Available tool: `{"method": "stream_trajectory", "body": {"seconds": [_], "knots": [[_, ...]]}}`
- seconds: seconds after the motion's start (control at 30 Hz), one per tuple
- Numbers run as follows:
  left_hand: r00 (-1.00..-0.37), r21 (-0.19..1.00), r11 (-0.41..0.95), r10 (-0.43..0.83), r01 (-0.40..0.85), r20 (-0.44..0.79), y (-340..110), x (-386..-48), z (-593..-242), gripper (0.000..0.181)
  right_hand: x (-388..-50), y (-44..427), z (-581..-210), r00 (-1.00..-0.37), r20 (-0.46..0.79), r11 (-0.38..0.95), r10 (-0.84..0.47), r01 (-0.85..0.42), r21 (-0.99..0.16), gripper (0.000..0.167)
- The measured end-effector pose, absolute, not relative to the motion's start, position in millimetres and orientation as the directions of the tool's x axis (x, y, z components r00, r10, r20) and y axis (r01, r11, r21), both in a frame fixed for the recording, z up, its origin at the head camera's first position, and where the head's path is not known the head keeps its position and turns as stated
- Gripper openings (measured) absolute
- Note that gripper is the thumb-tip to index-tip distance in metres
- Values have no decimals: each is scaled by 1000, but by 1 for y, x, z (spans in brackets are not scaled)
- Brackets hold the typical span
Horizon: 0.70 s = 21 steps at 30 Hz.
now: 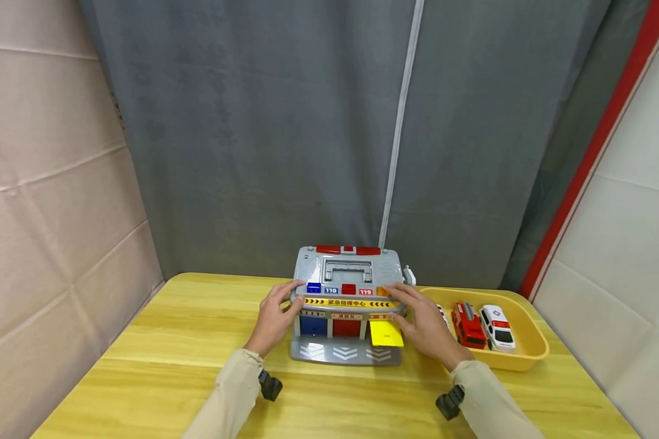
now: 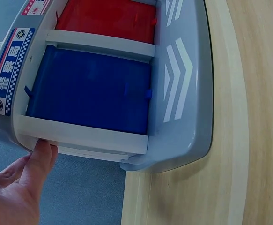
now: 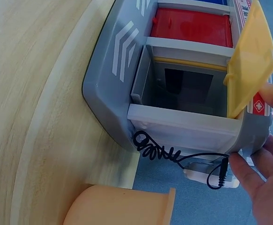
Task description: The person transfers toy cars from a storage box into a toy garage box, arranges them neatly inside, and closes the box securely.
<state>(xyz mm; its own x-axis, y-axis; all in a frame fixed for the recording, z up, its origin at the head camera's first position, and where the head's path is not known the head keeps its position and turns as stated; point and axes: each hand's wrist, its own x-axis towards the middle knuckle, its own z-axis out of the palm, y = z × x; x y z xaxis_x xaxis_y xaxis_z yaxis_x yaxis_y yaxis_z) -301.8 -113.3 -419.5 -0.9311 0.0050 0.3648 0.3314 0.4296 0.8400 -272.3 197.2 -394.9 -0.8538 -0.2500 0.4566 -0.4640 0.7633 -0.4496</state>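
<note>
A grey toy emergency station (image 1: 348, 303) with a carrying handle on its roof sits on the table between both hands. The left hand (image 1: 274, 314) grips the left end of the roof, its fingertips against the white side wall in the left wrist view. On the opposite end, the right hand (image 1: 425, 320) holds the roof's edge near the orange light. The yellow door (image 3: 251, 61) is raised, exposing a dark bay beneath. Both the blue door (image 2: 92, 89) and the red door (image 2: 108, 21) are down. White chevrons mark the grey ramp (image 1: 346, 355).
A yellow tray (image 1: 542, 349) stands right of the station, holding a red fire truck (image 1: 468, 325), a white ambulance (image 1: 496, 328) and another partly hidden vehicle. A black coiled cord (image 3: 160, 152) and white handset (image 3: 211, 179) hang at the station's right side. A grey curtain (image 1: 252, 152) is behind.
</note>
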Motion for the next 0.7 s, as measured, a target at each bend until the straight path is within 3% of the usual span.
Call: {"method": "stream_trajectory", "body": {"seconds": [0.3, 0.7], "knots": [[-928, 843, 417, 4, 340, 372, -113, -303, -421, 34, -273, 201, -392, -857, 439, 763, -269, -468, -447, 57], [-926, 846, 413, -18, 337, 377, -112, -304, -424, 33, -274, 215, -383, -869, 380, 691, -317, -486, -535, 61]]}}
